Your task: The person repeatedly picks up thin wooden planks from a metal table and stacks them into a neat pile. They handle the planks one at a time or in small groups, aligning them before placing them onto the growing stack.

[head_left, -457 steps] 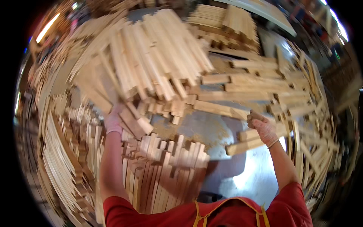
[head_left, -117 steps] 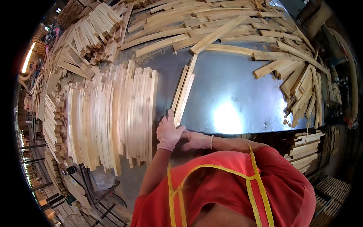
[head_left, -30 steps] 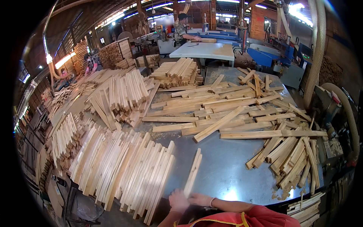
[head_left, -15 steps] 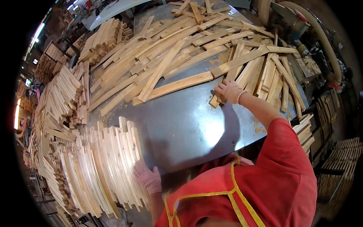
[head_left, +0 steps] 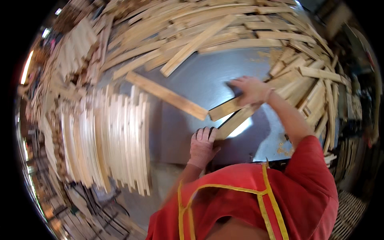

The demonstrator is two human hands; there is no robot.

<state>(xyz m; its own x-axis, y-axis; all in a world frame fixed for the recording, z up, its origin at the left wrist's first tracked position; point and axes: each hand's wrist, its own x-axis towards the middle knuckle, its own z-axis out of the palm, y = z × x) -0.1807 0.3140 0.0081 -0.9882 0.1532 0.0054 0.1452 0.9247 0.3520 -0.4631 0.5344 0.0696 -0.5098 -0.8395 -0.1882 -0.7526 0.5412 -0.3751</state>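
Currently, head view: metal table (head_left: 224, 66) below a person in a red shirt (head_left: 306, 188); some motion blur.
Left hand: left hand (head_left: 203, 147) at the near side, palm down, fingers close together and partly bent, thumb apart; fingertips at the left end of the nearer plank (head_left: 235, 122). Cannot tell whether it grips.
Right hand: right hand (head_left: 252, 92), farther off and to the right, reaches over the farther plank (head_left: 225, 109), fingers partly extended. Blurred; grip cannot be told.
Planks at hands: the two lie side by side, slanting from near left to far right, a narrow gap between.
Loose plank: one plain plank (head_left: 167, 95) slants across the table on the left, its right end just beside the farther plank's left end.
Left side: row of pale strips (head_left: 130, 140), side by side.
Far side: spread of overlapping boards (head_left: 200, 37).
Right side: jumbled heap of planks (head_left: 326, 74), sawdust (head_left: 262, 55) near it.
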